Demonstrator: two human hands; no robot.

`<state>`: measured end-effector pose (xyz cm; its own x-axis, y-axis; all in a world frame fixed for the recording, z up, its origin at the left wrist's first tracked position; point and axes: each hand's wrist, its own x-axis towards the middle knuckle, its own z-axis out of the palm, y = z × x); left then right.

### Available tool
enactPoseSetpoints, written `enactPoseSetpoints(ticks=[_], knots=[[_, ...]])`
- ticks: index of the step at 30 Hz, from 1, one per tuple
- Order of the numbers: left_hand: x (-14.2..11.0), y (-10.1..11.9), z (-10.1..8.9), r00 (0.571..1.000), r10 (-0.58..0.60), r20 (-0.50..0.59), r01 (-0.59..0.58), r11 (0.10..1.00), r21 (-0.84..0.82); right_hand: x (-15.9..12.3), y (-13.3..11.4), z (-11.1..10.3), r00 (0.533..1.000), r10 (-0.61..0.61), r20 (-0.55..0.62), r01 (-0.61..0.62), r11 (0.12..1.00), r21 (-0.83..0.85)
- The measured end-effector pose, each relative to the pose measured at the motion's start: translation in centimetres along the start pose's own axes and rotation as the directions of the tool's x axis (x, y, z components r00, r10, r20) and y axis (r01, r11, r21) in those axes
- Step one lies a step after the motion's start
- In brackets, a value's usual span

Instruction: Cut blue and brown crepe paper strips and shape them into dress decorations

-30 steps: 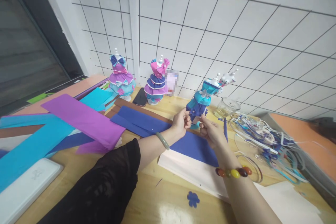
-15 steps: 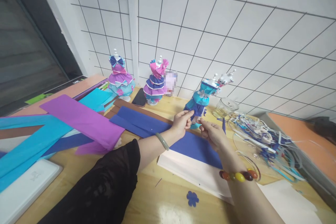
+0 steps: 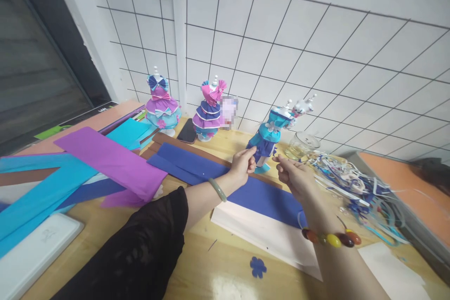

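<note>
A small dress form (image 3: 269, 132) in a turquoise and dark blue dress leans at the middle right. My left hand (image 3: 242, 167) is closed in a pinch at the left side of its dark blue skirt. Whatever the fingertips hold is hidden or too small to name. Just right of the skirt, my right hand (image 3: 294, 177) has thumb and forefinger pressed together, and I cannot make out anything between them. Below the hands lie a dark blue sheet (image 3: 270, 201) and a pale pink sheet (image 3: 260, 229). A blue flower cutout (image 3: 258, 267) lies nearer me.
Two dressed forms, a pink-purple one (image 3: 162, 103) and a striped one (image 3: 207, 112), stand by the wall beside a phone (image 3: 187, 130). Purple paper (image 3: 112, 159) and other coloured strips spread left. A glass bowl (image 3: 303, 143) and tangled scraps (image 3: 355, 183) are on the right.
My right hand has moved a little to the right, away from the skirt and my left hand. The left hand stays nearly still beside the skirt.
</note>
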<state>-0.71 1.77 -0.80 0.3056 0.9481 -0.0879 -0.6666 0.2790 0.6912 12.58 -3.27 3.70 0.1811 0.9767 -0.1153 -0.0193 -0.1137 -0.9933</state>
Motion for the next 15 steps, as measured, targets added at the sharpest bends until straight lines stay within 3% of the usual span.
enactPoseSetpoints(ticks=[4, 8, 11, 13, 15], knots=[[0.3, -0.1, -0.2, 0.998, -0.023, -0.052, 0.019, 0.998, -0.065, -0.2, -2.1, -0.4, 0.981, -0.124, -0.148, 0.117, 0.992, -0.055], [0.3, -0.2, -0.4, 0.997, -0.023, -0.071, 0.017, 0.996, -0.083, -0.6, -5.9, 0.4, 0.872, -0.387, -0.299, 0.296, 0.905, -0.306], [0.2, 0.0, -0.4, 0.996, -0.007, -0.086, 0.0, 0.996, -0.089, -0.1, -9.1, 1.4, 0.762, -0.586, -0.275, 0.381, 0.75, -0.541], [0.2, 0.1, -0.3, 0.996, -0.003, -0.092, -0.007, 0.995, -0.098, 0.8, -11.0, 2.1, 0.688, -0.699, -0.195, 0.432, 0.61, -0.664], [0.3, 0.2, -0.3, 0.995, 0.001, -0.102, -0.012, 0.994, -0.106, 1.9, -12.4, 2.7, 0.663, -0.737, -0.129, 0.431, 0.516, -0.74]])
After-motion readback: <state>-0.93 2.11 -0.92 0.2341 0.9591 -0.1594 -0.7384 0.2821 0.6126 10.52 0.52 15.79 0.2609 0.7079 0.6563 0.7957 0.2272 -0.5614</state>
